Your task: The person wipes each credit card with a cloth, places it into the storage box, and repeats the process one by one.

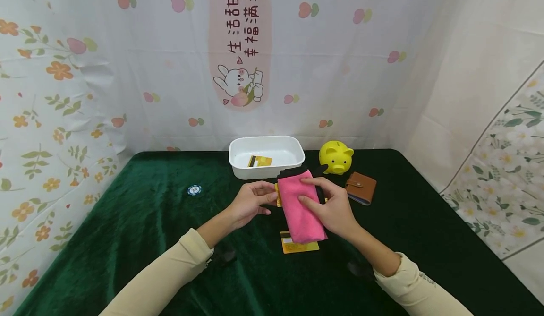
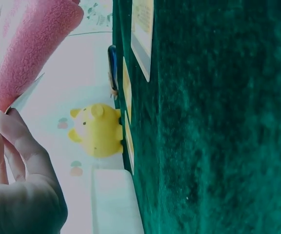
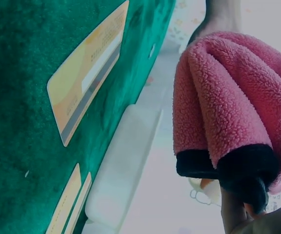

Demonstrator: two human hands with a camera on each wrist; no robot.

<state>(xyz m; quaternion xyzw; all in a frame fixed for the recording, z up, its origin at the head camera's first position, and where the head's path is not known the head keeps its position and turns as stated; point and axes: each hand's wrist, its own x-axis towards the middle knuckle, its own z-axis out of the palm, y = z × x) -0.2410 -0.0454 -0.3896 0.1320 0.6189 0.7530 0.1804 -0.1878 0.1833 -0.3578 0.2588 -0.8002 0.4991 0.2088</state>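
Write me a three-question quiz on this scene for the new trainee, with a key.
1. Multiple choice: what does the right hand hold?
a) wallet
b) pink cloth
c) chip

2. True or false: the piggy bank stands inside the white box.

3. Fill in the blank: a yellow ____ lies inside the white box.

Key:
1. b; the right hand grips the pink cloth.
2. False; the piggy bank stands outside, to the right of the box in the head view.
3. card
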